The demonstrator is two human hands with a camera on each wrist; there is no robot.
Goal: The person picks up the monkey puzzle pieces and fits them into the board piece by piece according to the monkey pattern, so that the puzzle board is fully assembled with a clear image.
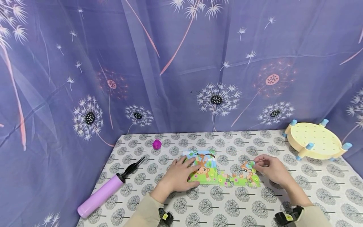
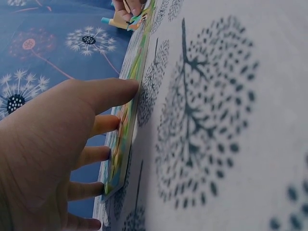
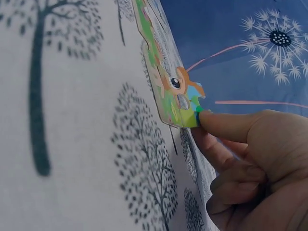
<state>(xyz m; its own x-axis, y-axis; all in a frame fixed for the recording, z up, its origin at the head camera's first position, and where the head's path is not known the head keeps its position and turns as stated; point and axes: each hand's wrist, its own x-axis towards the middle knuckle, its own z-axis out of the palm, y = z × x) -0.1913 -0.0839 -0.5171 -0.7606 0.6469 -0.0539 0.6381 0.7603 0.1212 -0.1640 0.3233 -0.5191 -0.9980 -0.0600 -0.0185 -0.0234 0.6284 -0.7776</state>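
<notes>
A monkey picture board point(image 1: 208, 168) lies on the tabletop, with my left hand point(image 1: 180, 175) spread over its left side. The left wrist view shows those fingers point(image 2: 102, 153) straight along the board's edge. To the right of it, joined jigsaw puzzle pieces point(image 1: 236, 181) form a green strip that rises at its right end into part of a monkey. At that end, my right hand point(image 1: 272, 169) pinches a green and blue puzzle piece point(image 3: 197, 103) between thumb and forefinger, its other fingers curled. The thumb and fingertips hide part of the piece.
A purple hand pump point(image 1: 102, 195) with a black nozzle lies at the left edge. Farther back sits a small magenta object point(image 1: 157, 144). A yellow oval stand point(image 1: 314, 140) with blue-tipped legs is at the back right. A dandelion-print curtain point(image 1: 181, 78) hangs behind the tree-print tablecloth point(image 1: 207, 206).
</notes>
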